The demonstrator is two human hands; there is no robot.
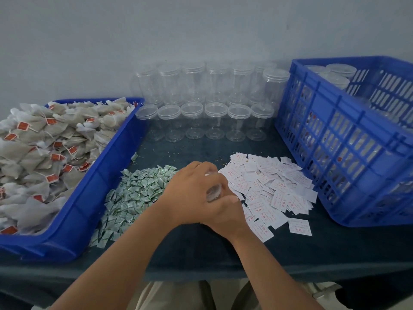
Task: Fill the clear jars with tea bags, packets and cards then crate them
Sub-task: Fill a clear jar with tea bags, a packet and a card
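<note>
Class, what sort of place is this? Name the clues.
Likely a hand-packing bench: a tray heaped with tea bags, rows of empty jars, and a crate holding more.

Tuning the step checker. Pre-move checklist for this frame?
1. Jar gripped by left hand and right hand: ok.
2. Jar's fill: cannot tell, hands cover it.
3. Its lid on: cannot tell.
4. Tea bags, packets, cards in stock: ok.
5. Crate has room on top: ok.
6. Empty jars waiting at back: ok.
</note>
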